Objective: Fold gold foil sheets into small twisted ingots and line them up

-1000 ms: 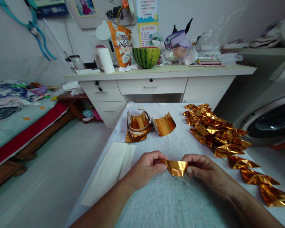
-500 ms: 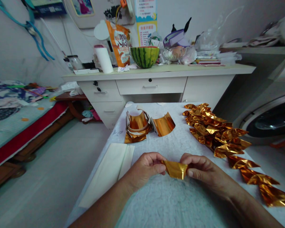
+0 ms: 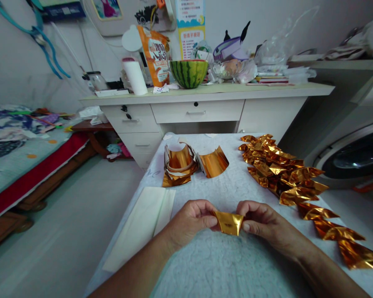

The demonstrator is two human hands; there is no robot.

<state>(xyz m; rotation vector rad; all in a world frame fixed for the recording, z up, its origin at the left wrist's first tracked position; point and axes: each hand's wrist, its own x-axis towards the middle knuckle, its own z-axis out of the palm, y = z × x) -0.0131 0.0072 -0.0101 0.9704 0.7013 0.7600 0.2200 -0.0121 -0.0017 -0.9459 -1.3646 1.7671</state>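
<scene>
Left hand (image 3: 194, 221) pinched, thumb against fingers on the left end of the foil piece (image 3: 229, 224); my right hand (image 3: 264, 221) same grip on its right end. Piece sits lower centre, shiny gold, creased, roughly trapezoid. Curled foil sheets (image 3: 214, 163) mid-frame, smooth, coppery. Crumpled, pointed foil pile (image 3: 279, 167) at right. Flat matte paper (image 3: 136, 227) lower left. Cloth (image 3: 211, 269) underneath: pale, quilted-looking.

Dim, cool light; glints on the folded foil (image 3: 229, 223); edges stretched; the wall poster (image 3: 191, 40) seems soft.
</scene>
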